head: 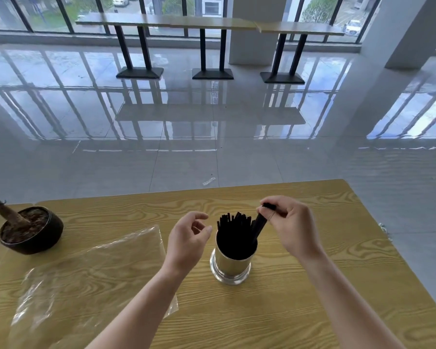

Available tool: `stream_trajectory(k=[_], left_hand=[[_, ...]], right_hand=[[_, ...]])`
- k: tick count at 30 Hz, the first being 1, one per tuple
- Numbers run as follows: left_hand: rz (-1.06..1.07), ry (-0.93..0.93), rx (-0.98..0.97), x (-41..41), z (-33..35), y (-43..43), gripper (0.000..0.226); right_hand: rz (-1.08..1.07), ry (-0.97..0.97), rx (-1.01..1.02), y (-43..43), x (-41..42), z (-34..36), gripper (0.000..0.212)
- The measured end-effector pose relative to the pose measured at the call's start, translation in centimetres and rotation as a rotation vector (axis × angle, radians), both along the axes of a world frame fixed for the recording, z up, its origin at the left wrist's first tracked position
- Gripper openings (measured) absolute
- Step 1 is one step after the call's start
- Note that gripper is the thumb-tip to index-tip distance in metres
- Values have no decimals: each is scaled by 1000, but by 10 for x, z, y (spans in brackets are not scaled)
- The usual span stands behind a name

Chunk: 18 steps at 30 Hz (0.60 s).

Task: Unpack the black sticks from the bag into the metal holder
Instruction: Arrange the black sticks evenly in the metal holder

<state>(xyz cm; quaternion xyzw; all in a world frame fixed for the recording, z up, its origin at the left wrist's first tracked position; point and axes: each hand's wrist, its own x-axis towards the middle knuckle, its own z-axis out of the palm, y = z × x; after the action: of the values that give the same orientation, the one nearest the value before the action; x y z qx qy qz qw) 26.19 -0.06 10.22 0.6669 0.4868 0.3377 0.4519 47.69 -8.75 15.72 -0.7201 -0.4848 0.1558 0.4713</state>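
At frame center, black sticks (234,233) are packed in the metal holder (230,267). A few are pinched by the right hand (291,226). The left hand (186,238) is held loosely spread, empty, beside the bag (86,273).

One metal holder (233,263), many black sticks (234,235), one bag (86,268), one pot (30,229).

Metal holder (230,263) stands mid-table, packed with black sticks (233,233); little room remains at its mouth. Clear bag (91,270) covers the near-left table (312,285). Dark bowl (30,230) blocks the far left. Right side lies open.
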Motion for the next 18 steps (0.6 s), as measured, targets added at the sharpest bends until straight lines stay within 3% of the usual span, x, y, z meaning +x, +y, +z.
stream_trajectory(k=[6,18], left_hand=[[-31,137,65,10,-4,-6,26],[-6,188,72,24,-10,-2,27]], right_hand=[[52,-114,-61,1,-25,-33,15],[0,-319,-149,-2,-29,-52,26]])
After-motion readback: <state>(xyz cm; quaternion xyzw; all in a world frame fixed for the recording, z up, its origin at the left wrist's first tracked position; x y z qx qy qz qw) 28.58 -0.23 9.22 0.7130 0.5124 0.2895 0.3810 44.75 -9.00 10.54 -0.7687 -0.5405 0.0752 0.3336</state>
